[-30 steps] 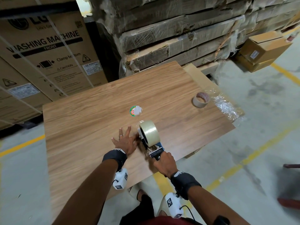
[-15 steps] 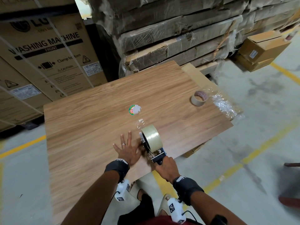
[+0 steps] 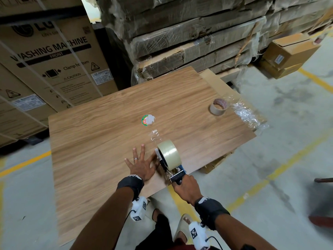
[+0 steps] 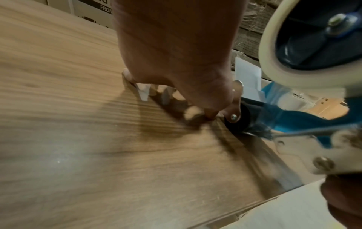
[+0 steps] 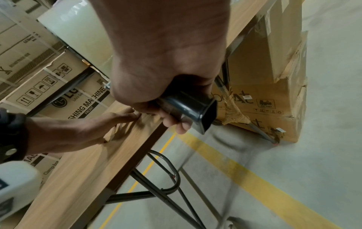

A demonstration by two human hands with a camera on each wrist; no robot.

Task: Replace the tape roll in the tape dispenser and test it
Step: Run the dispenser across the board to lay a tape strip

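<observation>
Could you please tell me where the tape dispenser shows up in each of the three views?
Head: tape dispenser low centre, at the table's near edge.
Left wrist: right side, roll at top right.
Right wrist: only its black handle, centre, in the right hand.
Shared landmark: the left hand flat on the table.

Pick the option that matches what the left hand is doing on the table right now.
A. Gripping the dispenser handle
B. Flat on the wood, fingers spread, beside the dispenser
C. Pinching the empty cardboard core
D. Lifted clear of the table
B: the left hand lies flat with fingers spread on the table, next to the tape dispenser, whose handle the right hand grips.
</observation>
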